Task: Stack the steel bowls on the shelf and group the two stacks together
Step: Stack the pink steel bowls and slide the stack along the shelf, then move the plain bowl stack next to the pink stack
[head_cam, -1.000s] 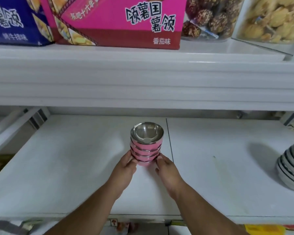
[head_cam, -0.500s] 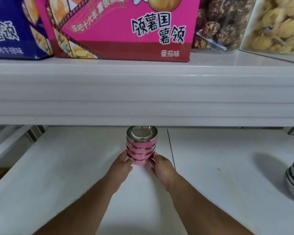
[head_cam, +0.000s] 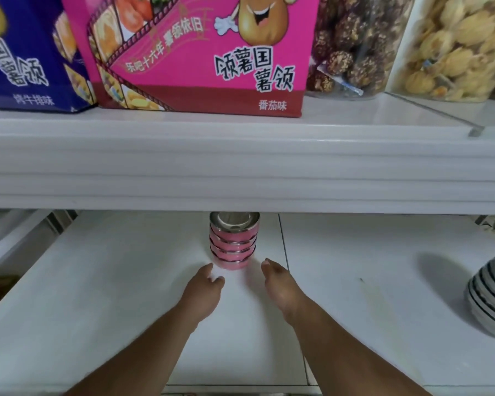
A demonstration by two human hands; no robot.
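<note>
The pink stack (head_cam: 233, 243) stands upright on the shelf (head_cam: 112, 281), well apart from the grey stack (head_cam: 493, 298) at the right edge. The left hand (head_cam: 203, 292) and right hand (head_cam: 280, 287) are near it, both loose and holding nothing.

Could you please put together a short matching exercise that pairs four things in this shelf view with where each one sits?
Things:
1. pink bowl stack
2. grey bowl stack
3. pink box
4. blue box

Places:
A. upper shelf, far left
B. lower shelf, middle, just beyond both hands
C. upper shelf, right of the blue box
D. lower shelf, far right edge

Pairs: 1-B, 2-D, 3-C, 4-A
</note>
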